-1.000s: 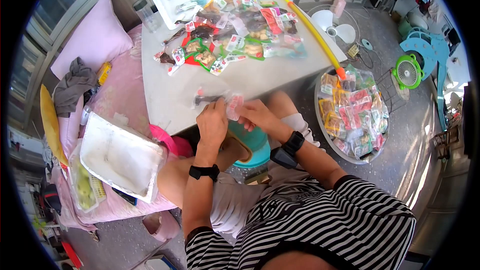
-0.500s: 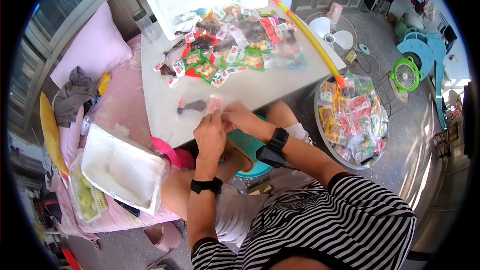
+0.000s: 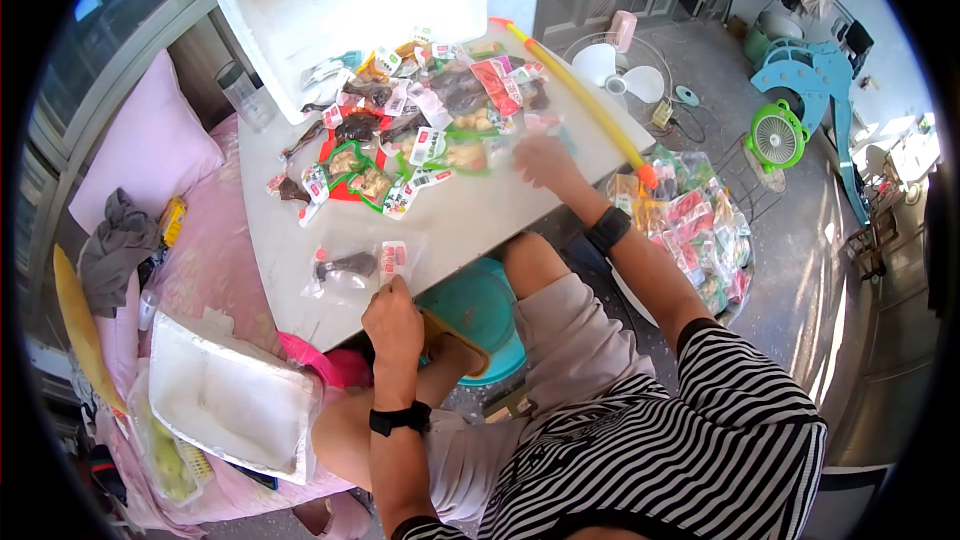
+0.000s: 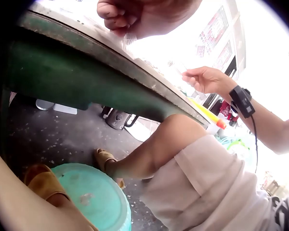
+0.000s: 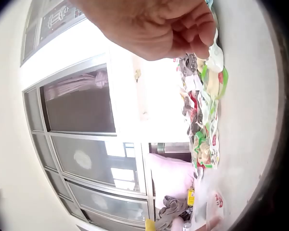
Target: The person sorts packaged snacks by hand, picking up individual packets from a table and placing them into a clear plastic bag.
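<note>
My left hand [image 3: 393, 325] pinches the lower edge of a clear plastic packet [image 3: 415, 252] at the table's front edge. The packet has a red-and-white label and a dark brown piece of food inside. In the left wrist view, the curled fingers of that hand hang over the table edge. My right hand [image 3: 547, 162], blurred, hovers by the right end of a pile of food packets [image 3: 425, 145]. From the right wrist, its fingers [image 5: 202, 33] look loosely bent close above the packets. No held thing shows in them.
A white foam box [image 3: 360, 10] stands behind the pile on the table [image 3: 470, 220]. A yellow tube [image 3: 590, 105] with orange ends lies along the right edge. Right of the table, a round tub [image 3: 735, 315] holds many packets. Another foam box [image 3: 225, 400] sits on the bed at left.
My right hand has left the clear packet and moved right and away from me, to the pile's right end. My left hand keeps hold of the packet. The head view has shifted.
</note>
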